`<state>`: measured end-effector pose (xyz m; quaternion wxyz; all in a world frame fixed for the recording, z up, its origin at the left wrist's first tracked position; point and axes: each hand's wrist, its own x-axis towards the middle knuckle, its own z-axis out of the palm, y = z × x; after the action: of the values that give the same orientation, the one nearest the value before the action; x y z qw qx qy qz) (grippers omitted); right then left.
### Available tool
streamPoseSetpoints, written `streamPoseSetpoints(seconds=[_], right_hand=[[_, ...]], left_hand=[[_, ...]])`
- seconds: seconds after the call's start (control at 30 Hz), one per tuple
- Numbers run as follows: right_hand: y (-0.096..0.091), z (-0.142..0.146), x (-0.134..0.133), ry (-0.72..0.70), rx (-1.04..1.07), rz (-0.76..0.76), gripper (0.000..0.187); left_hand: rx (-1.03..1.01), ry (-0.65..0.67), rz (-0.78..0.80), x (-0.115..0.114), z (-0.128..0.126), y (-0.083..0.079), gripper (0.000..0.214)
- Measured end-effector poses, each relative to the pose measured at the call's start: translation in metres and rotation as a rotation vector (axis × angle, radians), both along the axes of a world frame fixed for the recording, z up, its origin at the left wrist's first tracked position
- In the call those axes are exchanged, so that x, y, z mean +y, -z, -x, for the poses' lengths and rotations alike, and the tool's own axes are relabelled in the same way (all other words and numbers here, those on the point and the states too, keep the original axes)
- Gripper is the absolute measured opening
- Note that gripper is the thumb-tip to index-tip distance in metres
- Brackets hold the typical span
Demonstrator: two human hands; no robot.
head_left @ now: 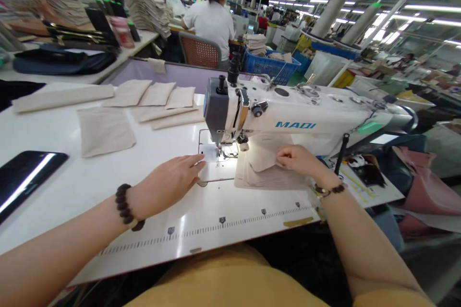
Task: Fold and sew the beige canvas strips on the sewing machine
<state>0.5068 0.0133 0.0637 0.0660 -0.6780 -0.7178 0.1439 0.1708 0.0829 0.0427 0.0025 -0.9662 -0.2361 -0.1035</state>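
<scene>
My left hand [176,180] lies flat with fingers stretched out, its fingertips at the metal plate left of the needle of a white sewing machine [324,110]. Nothing shows in that hand. Under the machine's arm, my right hand [297,159] pinches the edge of a beige fabric piece [264,153], whose near side is lifted off the pile. Beneath it lies a stack of similar beige pieces [255,180], right of the presser foot. The far part of the stack is hidden behind the machine's arm.
Beige fabric pieces [106,132] lie on the table's left side, several more behind them. A dark phone-like slab [27,175] rests at the left edge. Beyond the table are a blue crate [272,67] and a seated person [212,19]. Thread cones [331,12] stand at the back right.
</scene>
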Motion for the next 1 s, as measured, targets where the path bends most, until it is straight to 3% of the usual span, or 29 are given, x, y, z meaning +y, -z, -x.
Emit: streamPoseSetpoints(seconds=[0.13, 0.3, 0.43, 0.6, 0.67, 0.7, 0.8, 0.83, 0.9, 1.0], right_hand=[[-0.024, -0.008, -0.019, 0.009, 0.183, -0.059, 0.026], [-0.047, 0.034, -0.061, -0.115, 0.552, -0.032, 0.022], [-0.045, 0.066, -0.087, -0.224, 0.754, 0.089, 0.018], [-0.028, 0.084, -0.098, -0.379, 0.872, 0.248, 0.022], [-0.021, 0.086, -0.095, -0.424, 0.816, 0.25, 0.02], [-0.017, 0.085, -0.092, -0.398, 0.761, 0.174, 0.017], [0.005, 0.07, -0.074, -0.171, 0.444, -0.226, 0.028], [0.015, 0.063, -0.066, -0.117, 0.294, -0.282, 0.035], [0.033, 0.046, -0.052, -0.077, 0.03, -0.198, 0.037], [0.05, 0.028, -0.042, -0.058, -0.162, -0.112, 0.041]], left_hand=[[-0.13, 0.059, 0.034, -0.017, -0.015, -0.006, 0.031], [-0.341, 0.09, -0.008, -0.036, -0.055, -0.004, 0.045], [-0.342, 0.191, -0.022, -0.044, -0.071, 0.001, 0.04], [-0.187, 0.348, 0.045, -0.037, -0.048, -0.005, 0.026], [-0.17, 0.384, 0.1, -0.032, -0.028, -0.007, 0.03], [-0.171, 0.392, 0.128, -0.03, -0.017, -0.007, 0.031], [-0.2, 0.332, 0.199, -0.024, 0.018, -0.003, 0.031], [-0.205, 0.304, 0.206, -0.023, 0.029, -0.001, 0.031], [-0.212, 0.227, 0.198, -0.022, 0.048, 0.005, 0.03], [-0.271, 0.094, 0.163, -0.025, 0.067, 0.01, 0.029]])
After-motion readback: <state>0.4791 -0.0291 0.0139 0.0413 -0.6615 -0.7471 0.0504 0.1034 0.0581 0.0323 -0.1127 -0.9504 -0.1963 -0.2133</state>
